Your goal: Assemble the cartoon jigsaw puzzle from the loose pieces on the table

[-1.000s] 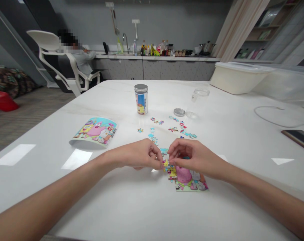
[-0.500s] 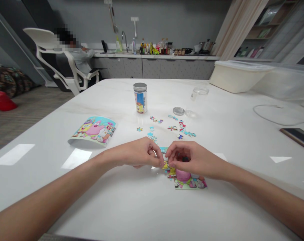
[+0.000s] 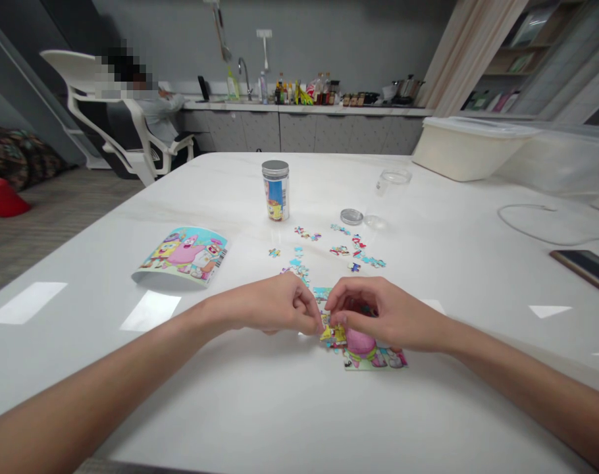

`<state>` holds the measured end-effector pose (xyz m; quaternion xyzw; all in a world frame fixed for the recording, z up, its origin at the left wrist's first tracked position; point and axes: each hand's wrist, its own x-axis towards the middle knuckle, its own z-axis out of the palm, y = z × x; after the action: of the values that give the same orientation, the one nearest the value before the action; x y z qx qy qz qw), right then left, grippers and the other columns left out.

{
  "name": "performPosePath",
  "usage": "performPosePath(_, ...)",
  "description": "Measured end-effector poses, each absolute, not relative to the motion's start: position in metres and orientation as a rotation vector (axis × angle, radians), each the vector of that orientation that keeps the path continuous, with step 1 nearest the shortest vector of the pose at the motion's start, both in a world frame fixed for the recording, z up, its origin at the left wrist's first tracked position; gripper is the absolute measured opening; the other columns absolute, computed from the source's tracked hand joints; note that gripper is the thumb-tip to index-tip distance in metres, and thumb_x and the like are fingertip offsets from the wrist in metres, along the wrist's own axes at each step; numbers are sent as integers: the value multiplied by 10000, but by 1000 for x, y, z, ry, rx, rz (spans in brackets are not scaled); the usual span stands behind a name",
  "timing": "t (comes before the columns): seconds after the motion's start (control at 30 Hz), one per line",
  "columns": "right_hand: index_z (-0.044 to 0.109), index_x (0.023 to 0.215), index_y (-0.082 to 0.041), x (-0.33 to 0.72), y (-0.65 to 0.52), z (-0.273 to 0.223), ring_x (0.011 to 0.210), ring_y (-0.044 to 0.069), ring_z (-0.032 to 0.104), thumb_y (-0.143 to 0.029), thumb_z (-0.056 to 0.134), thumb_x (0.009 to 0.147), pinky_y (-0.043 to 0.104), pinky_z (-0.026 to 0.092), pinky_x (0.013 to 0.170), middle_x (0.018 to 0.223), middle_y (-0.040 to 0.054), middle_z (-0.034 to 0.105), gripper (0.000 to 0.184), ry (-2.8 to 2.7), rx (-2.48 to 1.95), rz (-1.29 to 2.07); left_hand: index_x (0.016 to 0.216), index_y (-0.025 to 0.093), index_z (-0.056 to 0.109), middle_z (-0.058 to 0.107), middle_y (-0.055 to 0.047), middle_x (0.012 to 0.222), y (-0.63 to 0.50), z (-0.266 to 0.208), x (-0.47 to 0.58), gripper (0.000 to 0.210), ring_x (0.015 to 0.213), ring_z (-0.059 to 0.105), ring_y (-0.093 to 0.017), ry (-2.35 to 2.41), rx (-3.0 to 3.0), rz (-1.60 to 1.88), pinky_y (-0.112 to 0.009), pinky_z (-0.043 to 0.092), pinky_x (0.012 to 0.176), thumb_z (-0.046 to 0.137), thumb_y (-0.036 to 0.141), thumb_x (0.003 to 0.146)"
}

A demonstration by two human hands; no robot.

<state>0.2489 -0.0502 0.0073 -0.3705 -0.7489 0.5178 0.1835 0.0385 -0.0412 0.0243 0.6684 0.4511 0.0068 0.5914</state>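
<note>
A partly joined jigsaw puzzle lies on the white table, showing a pink figure and yellow pieces. My left hand is closed at its left side, thumb and forefinger pinching a yellow puzzle piece. Over the puzzle's upper part curls my right hand, its thumb and forefinger closed at the pieces beside my left fingertips; its palm hides much of the picture. Loose puzzle pieces lie just beyond my hands, and several more are scattered farther off.
A curved picture sheet lies at left. Behind the pieces stand a lidded jar, a metal lid and a clear open jar. At right are a phone, a cable and a cream bin. A person sits far left.
The yellow piece at my left fingertips has shifted slightly and turned against the neighbouring pieces. Both hands stay almost in place; the whole view has moved a little.
</note>
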Motion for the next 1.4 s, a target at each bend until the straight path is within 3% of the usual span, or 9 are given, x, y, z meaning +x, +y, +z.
performPosePath(0.4, 652, 863, -201, 249, -50, 6, 576, 105, 555, -219, 656, 786, 228, 431, 524, 648, -29, 609, 79, -2146, -1043, 1512, 705, 169, 629, 315, 94, 466, -43, 25, 41, 88, 431, 268, -66, 1055, 1588, 54, -202, 232, 377, 613, 254, 726)
performPosePath(0.63, 633, 820, -183, 249, -50, 10, 647, 110, 585, -206, 639, 801, 240, 467, 584, 751, 6, 655, 30, -2042, -1008, 1519, 719, 164, 646, 280, 106, 443, -43, 24, 39, 81, 414, 264, -60, 1021, 1587, 107, -202, 222, 370, 649, 245, 711)
performPosePath(0.97, 614, 743, -168, 249, -48, 8, 623, 99, 575, -174, 656, 770, 227, 452, 563, 709, -4, 650, 51, -2017, -1061, 1532, 729, 141, 651, 321, 101, 459, -43, 23, 41, 87, 429, 308, -54, 1019, 1621, 106, -186, 281, 391, 587, 196, 709)
performPosePath(1.23, 577, 809, -173, 248, -47, 7, 718, 146, 674, -126, 673, 734, 255, 501, 624, 754, 25, 713, 131, -1911, -1033, 1723, 735, 168, 621, 359, 94, 475, -41, 22, 39, 81, 423, 300, -60, 1041, 1596, 76, -192, 255, 378, 576, 231, 710)
performPosePath(1.4, 593, 790, -170, 249, -48, 7, 669, 124, 645, -132, 661, 741, 243, 489, 586, 744, 10, 689, 92, -1952, -1051, 1663, 743, 168, 616, 364, 90, 481, -39, 22, 39, 93, 422, 308, -63, 1042, 1598, 62, -198, 237, 379, 577, 247, 713)
